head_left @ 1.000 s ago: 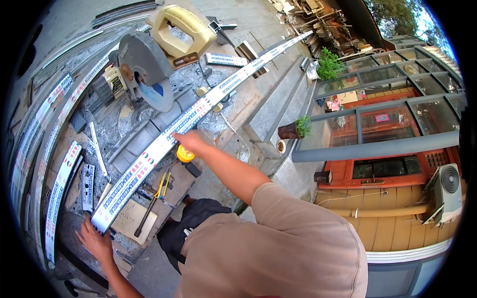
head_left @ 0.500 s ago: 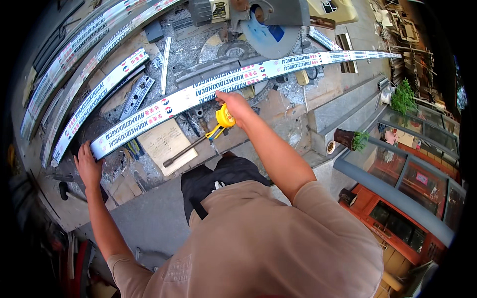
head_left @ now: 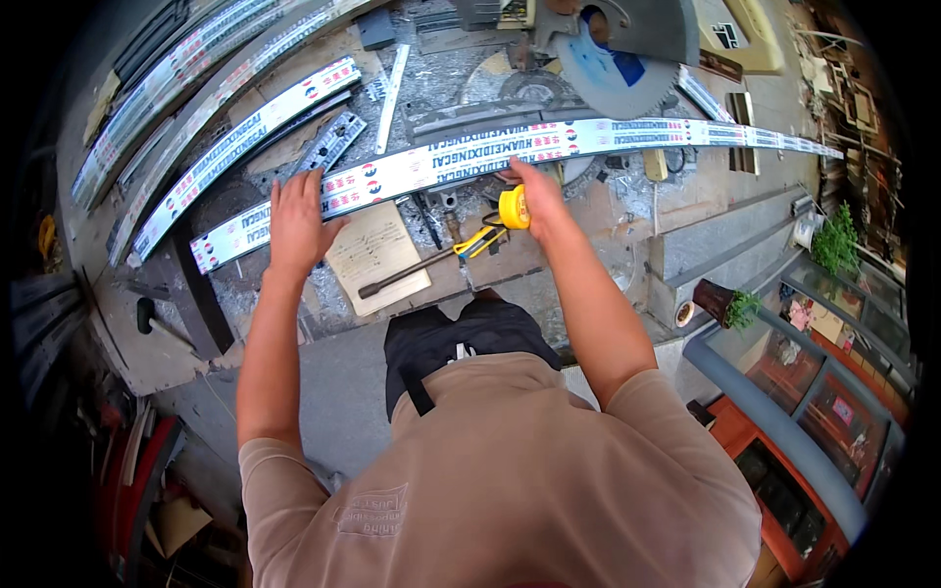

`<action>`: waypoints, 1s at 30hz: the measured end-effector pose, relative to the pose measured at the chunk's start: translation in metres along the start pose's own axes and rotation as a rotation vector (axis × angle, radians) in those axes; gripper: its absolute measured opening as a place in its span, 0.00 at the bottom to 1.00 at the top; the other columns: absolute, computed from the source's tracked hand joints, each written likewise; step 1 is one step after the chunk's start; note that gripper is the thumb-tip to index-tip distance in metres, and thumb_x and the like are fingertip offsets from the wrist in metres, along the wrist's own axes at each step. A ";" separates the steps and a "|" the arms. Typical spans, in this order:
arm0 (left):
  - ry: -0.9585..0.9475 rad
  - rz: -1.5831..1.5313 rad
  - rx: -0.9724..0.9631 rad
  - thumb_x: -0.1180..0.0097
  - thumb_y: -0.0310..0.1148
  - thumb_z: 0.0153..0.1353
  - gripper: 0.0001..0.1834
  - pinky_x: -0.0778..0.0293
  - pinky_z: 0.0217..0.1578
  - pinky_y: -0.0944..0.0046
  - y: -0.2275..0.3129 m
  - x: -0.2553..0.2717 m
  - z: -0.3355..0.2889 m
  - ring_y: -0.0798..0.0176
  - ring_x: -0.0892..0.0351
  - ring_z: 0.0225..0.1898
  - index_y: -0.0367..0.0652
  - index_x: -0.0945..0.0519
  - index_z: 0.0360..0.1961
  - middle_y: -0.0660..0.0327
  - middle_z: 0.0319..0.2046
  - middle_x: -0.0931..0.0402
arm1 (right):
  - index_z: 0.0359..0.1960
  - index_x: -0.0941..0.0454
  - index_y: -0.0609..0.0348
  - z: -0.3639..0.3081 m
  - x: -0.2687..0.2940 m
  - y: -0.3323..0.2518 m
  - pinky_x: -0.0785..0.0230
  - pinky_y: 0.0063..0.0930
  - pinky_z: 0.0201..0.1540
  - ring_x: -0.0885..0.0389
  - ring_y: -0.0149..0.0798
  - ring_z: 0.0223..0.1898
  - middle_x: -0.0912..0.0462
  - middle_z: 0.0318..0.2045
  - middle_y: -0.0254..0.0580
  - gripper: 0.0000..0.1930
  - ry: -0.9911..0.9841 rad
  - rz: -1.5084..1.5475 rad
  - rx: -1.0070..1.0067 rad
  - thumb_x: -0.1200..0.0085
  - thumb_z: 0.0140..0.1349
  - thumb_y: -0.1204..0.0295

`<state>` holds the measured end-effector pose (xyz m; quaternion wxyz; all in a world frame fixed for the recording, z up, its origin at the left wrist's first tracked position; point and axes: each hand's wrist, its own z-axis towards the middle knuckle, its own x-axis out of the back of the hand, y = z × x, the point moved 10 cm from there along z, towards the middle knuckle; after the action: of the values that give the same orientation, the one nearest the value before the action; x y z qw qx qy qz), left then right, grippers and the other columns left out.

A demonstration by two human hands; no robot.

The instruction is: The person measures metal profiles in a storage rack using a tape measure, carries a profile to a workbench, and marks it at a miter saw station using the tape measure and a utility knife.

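A long profile (head_left: 397,176) wrapped in white printed film lies across the bench in front of me. My left hand (head_left: 297,230) grips it near its left end, fingers over the top and thumb on the near side. My right hand (head_left: 541,201) holds a yellow tape measure (head_left: 514,208), its fingertips touching the profile's near edge. Below the profile is an open notebook (head_left: 371,250) with handwriting. A dark rod with a socket-like end (head_left: 407,276) lies across it, beside a yellow-and-blue-handled tool (head_left: 480,240).
Behind the profile stands a cutting saw with a large round blade (head_left: 603,64). More film-wrapped profiles (head_left: 186,122) lie at the far left, beside a short offcut (head_left: 333,142). A black-headed hammer (head_left: 147,314) rests at the near left. Potted plants (head_left: 727,302) stand to the right.
My left hand has moved right along the profile, away from its left end, which is now uncovered. My right hand stays at the profile with the tape measure. The whole view has shifted.
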<state>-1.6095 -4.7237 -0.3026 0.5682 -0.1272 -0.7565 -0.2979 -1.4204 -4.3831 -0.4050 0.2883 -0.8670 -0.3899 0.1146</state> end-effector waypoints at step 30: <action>0.224 -0.234 0.012 0.12 0.39 0.41 0.69 0.39 0.75 0.46 0.130 -0.037 0.065 0.35 0.33 0.72 0.30 0.43 0.79 0.38 0.70 0.32 | 0.52 0.15 0.69 0.043 0.169 -0.096 0.23 0.39 0.47 0.15 0.38 0.42 0.12 0.44 0.44 0.23 0.137 -0.021 0.129 0.36 0.71 0.57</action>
<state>-1.5798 -4.5771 -0.3087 0.6111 -0.0009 -0.6999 -0.3697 -1.3844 -4.1893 -0.3791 0.3707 -0.8483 -0.3702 0.0766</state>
